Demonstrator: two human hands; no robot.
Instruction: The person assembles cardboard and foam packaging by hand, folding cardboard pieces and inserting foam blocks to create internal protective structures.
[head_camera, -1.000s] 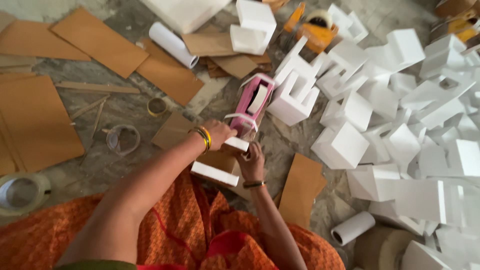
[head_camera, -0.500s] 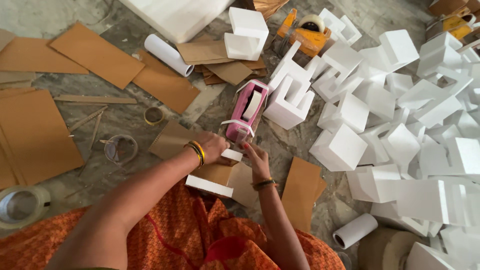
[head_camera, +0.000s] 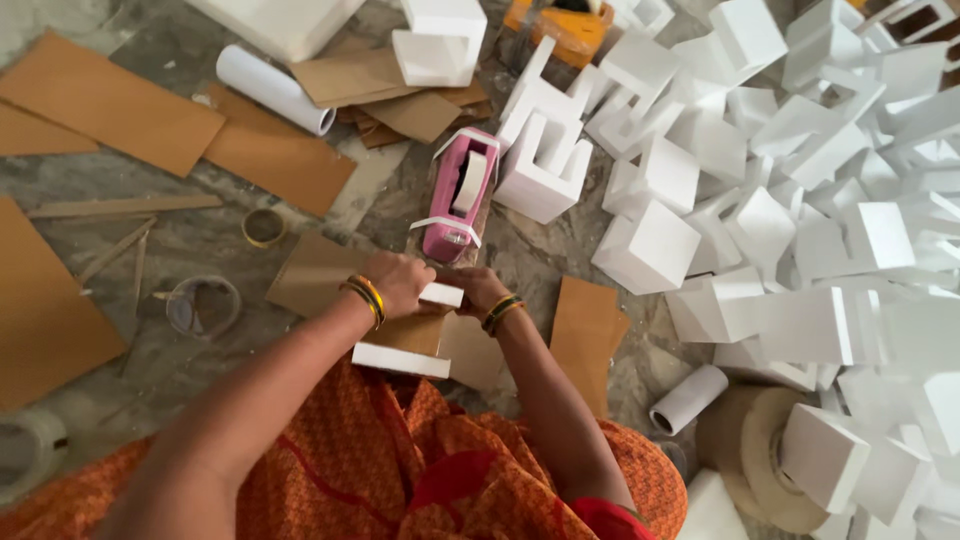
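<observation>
Foam blocks (head_camera: 800, 220) heaped right, cardboard (head_camera: 110, 110) left, pink tape dispenser (head_camera: 455, 195) just beyond. Both hands, left (head_camera: 400, 283) and right (head_camera: 478, 290), close together, clamped on white foam piece (head_camera: 405, 350).

pink tape dispenser (head_camera: 455, 195), white foam blocks (head_camera: 650, 245), brown cardboard sheets (head_camera: 110, 100), orange patterned garment (head_camera: 380, 460)

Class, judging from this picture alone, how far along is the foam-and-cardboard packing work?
Done: many white foam blocks lie heaped. In hand: left hand and right hand hold a white foam piece wrapped in brown cardboard below the pink tape dispenser. Left: flat brown cardboard sheets lie unused.
</observation>
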